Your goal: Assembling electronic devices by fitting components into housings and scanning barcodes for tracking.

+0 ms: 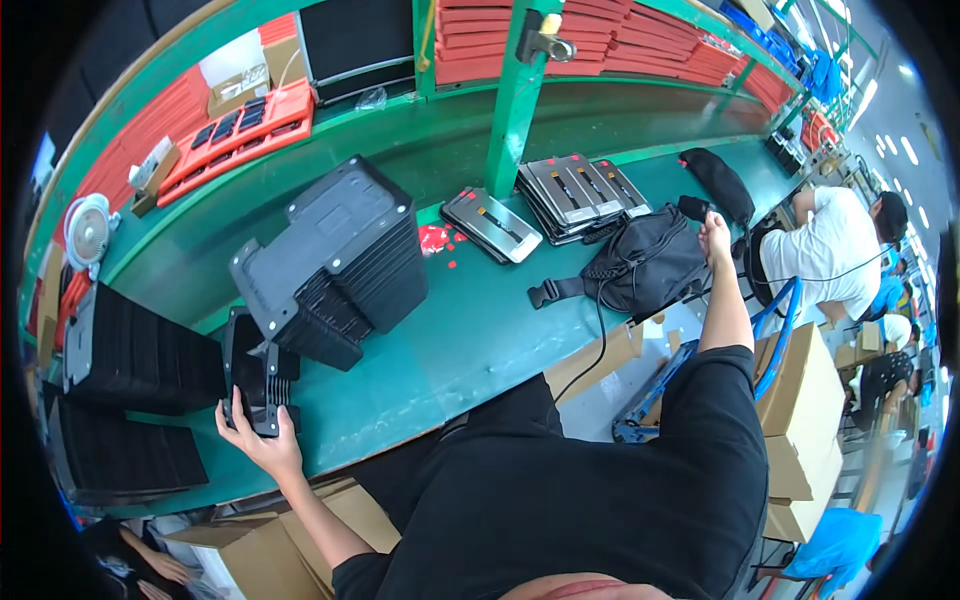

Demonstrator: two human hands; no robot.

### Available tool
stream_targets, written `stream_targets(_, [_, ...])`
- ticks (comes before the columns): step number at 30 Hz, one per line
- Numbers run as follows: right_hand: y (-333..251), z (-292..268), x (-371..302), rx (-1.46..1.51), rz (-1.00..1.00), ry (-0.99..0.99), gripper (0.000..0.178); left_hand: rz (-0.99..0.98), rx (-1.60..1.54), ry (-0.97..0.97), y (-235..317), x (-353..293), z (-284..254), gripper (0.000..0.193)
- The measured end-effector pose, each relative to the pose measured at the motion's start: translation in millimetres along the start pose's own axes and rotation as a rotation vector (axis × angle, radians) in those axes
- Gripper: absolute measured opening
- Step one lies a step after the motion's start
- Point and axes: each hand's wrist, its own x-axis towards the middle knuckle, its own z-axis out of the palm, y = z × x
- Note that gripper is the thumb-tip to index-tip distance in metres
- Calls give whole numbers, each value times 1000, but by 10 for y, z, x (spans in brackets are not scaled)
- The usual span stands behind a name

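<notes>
My left hand [262, 440] grips the near end of a black plastic casing [240, 350] on the green bench, thumb on one side and fingers on the other. The casing is open-topped, with ribs along one inner edge, and lies beside a tall stack of similar dark casings [345, 240]. On the far right, my right hand [716, 240] is closed at a small black piece [693, 207], whose kind I cannot make out. Just below that hand lies a black fabric bag [645, 265] with a buckled strap [555, 292]. A dark rounded pouch [718, 182] rests behind it.
More black casings [140, 350] stand stacked at the left. Flat grey panels [490, 225] and a larger pile of them [580, 190] lie mid-bench near red scraps [433, 240]. A green post [515, 100] rises behind. A co-worker in white [825, 245] sits right, near cardboard boxes [800, 420].
</notes>
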Motion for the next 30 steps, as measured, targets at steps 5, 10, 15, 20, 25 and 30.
stream_targets(5, [-707, 383, -150, -564, -200, -293, 16, -16, -63, -14, 7, 32, -32, 70])
stream_targets(10, [-819, 798, 5, -985, -765, -430, 17, -52, -75, -25, 87, 50, -56, 71])
stream_targets(15, [-494, 1039, 96, -1099, -345, -287, 21, -32, -53, -28, 96, 19, -51, 71])
stream_targets(20, [-392, 1225, -87, -940, -321, 48, 24, -32, -49, -35, 79, 16, -37, 70])
stream_targets(25, [-476, 1174, 51, -1080, -337, -44, 28, -8, -14, -23, -20, -1, -23, 68])
stream_targets(30, [-800, 1541, 417, -1272, -223, -19, 33, 28, 20, -27, -34, 28, 8, 66])
